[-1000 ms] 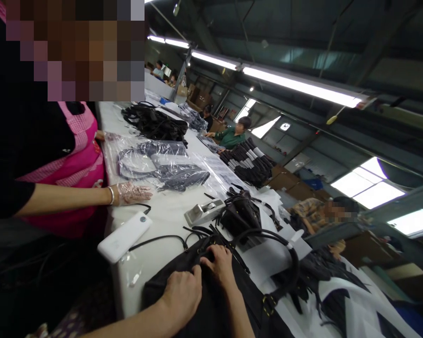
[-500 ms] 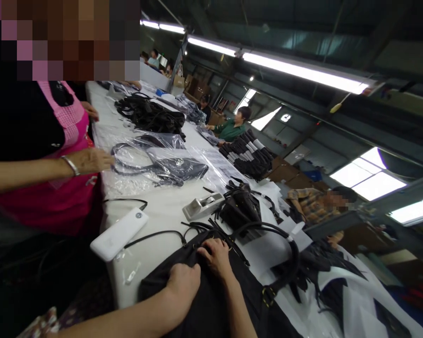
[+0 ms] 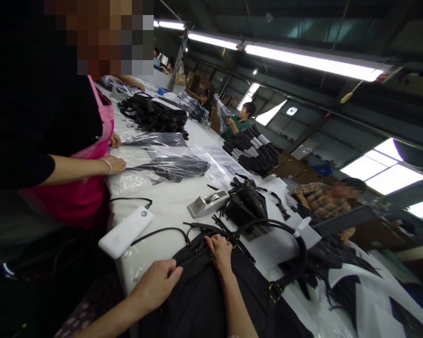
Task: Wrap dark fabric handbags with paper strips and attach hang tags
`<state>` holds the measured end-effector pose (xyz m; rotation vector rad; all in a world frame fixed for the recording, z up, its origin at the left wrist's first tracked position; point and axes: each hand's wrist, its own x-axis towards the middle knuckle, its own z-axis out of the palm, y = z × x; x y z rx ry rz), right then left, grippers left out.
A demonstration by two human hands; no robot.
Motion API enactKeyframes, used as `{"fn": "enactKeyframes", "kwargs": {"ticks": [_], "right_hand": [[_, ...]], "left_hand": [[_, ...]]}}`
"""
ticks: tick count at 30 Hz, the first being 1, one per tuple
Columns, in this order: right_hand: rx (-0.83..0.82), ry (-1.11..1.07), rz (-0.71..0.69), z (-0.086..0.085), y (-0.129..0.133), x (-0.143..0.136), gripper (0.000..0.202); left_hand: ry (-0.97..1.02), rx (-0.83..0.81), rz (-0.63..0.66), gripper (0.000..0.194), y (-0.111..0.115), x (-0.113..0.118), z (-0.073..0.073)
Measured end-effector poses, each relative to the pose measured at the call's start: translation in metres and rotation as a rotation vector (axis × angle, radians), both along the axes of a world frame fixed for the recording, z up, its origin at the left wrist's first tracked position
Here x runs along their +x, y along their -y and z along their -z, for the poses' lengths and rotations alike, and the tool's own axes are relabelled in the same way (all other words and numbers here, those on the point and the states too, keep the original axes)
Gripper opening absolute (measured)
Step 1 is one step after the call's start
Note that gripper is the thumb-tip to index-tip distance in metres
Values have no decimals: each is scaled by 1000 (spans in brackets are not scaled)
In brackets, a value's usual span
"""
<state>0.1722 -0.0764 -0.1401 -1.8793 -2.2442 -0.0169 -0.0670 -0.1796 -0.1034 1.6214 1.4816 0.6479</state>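
Black handbag point(image 3: 211, 300) flat on white table point(image 3: 169, 206) at near edge. Left hand point(image 3: 157, 283) open, palm down on bag's left side; right hand point(image 3: 219, 250) pinching top edge beside handle point(image 3: 289, 234). White power bank point(image 3: 126, 232) just left of bag.

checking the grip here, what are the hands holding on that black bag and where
The right hand pinches the black bag at its top edge, near the handle. The left hand only rests flat on the bag's near side, gripping nothing.

Bag factory floor: long white table point(image 3: 169, 206), bagged handbags point(image 3: 169, 166), strip lights point(image 3: 313, 63), seated co-workers point(image 3: 241, 119).
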Motion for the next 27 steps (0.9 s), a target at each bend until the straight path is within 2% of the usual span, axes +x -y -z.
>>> {"fn": "enactKeyframes", "kwargs": {"ticks": [4, 7, 9, 12, 14, 16, 19, 22, 25, 27], "right_hand": [[25, -56, 9, 3, -2, -2, 57], [65, -113, 12, 1, -1, -3, 58], [112, -166, 16, 0, 1, -3, 56], [221, -274, 82, -3, 5, -1, 56], [299, -337, 152, -5, 8, 2, 59], [361, -431, 243, -5, 11, 5, 59], [392, -813, 468, 2, 15, 11, 51], [358, -1111, 635, 16, 21, 12, 62], [273, -1196, 621, 27, 33, 2, 75], [154, -1318, 564, 30, 41, -8, 73]], "left_hand": [[175, -97, -77, 35, 1, -6, 16], [268, -72, -60, 36, 0, -11, 17], [306, -93, -4, 35, -7, -13, 15], [351, -137, 91, 35, -34, -13, 10], [339, -86, 112, 39, -57, -6, 8], [286, -3, 141, 33, -76, 7, 8], [202, 99, 289, 29, -88, 31, 13], [151, 201, 493, 32, -83, 47, 21], [92, 248, 632, 35, -74, 53, 28], [-17, 290, 686, 48, -70, 56, 33]]}}
